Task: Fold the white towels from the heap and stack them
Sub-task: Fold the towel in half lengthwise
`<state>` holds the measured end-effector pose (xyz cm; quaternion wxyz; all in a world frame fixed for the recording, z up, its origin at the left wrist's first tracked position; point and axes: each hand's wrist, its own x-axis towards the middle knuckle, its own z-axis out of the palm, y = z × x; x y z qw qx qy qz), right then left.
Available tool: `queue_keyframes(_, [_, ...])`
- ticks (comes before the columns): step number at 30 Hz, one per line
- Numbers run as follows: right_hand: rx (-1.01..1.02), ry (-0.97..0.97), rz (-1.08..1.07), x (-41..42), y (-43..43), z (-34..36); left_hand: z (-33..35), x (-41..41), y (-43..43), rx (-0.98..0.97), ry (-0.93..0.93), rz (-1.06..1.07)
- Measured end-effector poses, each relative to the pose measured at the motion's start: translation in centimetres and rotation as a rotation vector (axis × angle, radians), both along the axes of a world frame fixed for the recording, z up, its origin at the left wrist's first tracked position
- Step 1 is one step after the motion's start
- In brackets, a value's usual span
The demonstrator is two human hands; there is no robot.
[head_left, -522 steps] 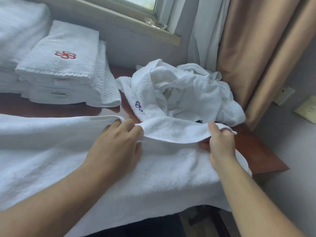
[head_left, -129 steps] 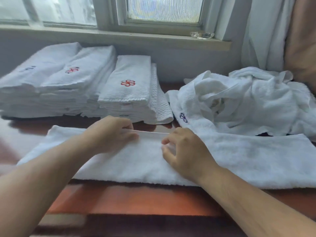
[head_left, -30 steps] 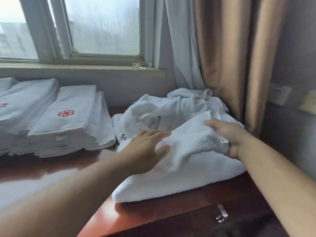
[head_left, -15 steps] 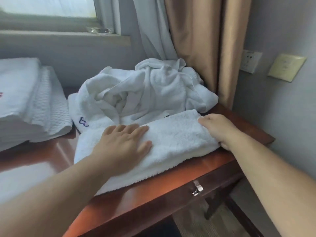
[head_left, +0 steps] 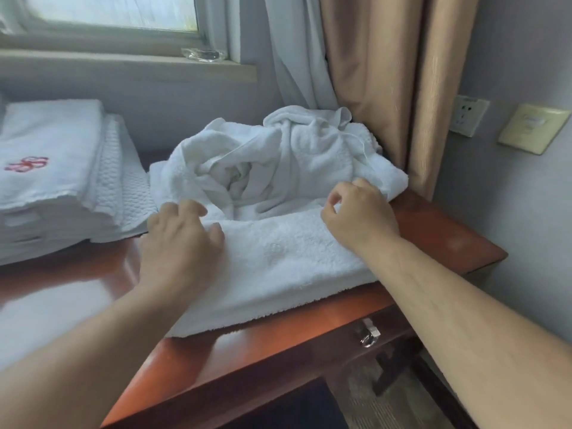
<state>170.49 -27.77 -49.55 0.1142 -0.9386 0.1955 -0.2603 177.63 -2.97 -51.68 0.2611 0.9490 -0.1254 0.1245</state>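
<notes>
A folded white towel (head_left: 278,264) lies on the reddish wooden table (head_left: 309,332), near its front right edge. My left hand (head_left: 179,243) rests on the towel's left end, fingers curled over its far edge. My right hand (head_left: 360,216) sits at the towel's far right corner, fingers bent and pinching the edge. Right behind the towel lies the crumpled heap of white towels (head_left: 278,162). A stack of folded towels (head_left: 58,181), the top one with a red embroidered mark, stands at the left.
A window sill (head_left: 130,61) with a glass dish (head_left: 202,54) runs behind the table. White and tan curtains (head_left: 371,72) hang at the back right. The table's right corner is close to the wall with a socket (head_left: 469,114). A drawer handle (head_left: 368,334) shows below the front edge.
Since a second ago the towel's raised right half has been laid down flat. My left hand has slid to the towel's left end, and my right hand has curled at the far right corner.
</notes>
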Motion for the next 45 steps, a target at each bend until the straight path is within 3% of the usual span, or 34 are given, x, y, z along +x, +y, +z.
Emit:
queue_keyframes(3, [0.144,0.074,0.072,0.6,2.0,-1.8,0.6,1.0,2.4,-0.12,0.328,0.138])
queue_keyframes(6, [0.084,0.096,0.055,0.6,3.1,-3.5,1.6,1.1,3.8,-0.217,0.569,0.117])
queue_keyframes(10, [0.011,0.071,0.101,0.1,4.1,-3.0,2.1,0.1,4.7,-0.513,0.757,0.034])
queue_keyframes(13, [0.021,0.029,0.289,-1.0,6.0,-2.4,2.7,-0.2,4.9,-0.654,0.792,0.011])
queue_keyframes(16, [0.178,0.009,0.53,-2.8,8.8,-1.3,3.6,-0.3,5.0,-0.806,0.779,-0.027])
queue_keyframes(18, [0.115,0.129,0.642,-3.9,10.6,-0.7,4.5,-0.4,5.2,-0.882,0.731,-0.05])
queue_keyframes(20, [-0.061,0.238,0.622,-4.6,12.5,-1.0,5.5,-0.7,5.4,-0.951,0.718,-0.093])
queue_keyframes(23, [-0.147,0.009,0.465,-5.0,14.6,-1.6,7.0,-1.8,6.1,-1.09,0.742,-0.137])
queue_keyframes(25, [-0.059,-0.186,0.453,-5.1,15.2,-1.0,7.8,-2.5,7.4,-1.196,0.717,-0.156])
queue_keyframes(28, [0.032,-0.318,0.471,-4.8,16.0,1.3,8.8,-3.3,10.3,-1.348,0.701,-0.222])
queue_keyframes(32, [0.087,-0.377,0.584,-4.2,18.2,5.5,9.0,-4.7,14.2,-1.209,0.589,-0.32])
queue_keyframes(39, [0.55,-0.328,0.747,-1.1,22.9,12.8,9.0,-5.7,19.7,-0.866,0.408,-0.39])
queue_keyframes(45, [0.988,-0.32,0.883,2.5,26.0,16.0,9.1,-5.4,23.1,-0.885,0.365,-0.442])
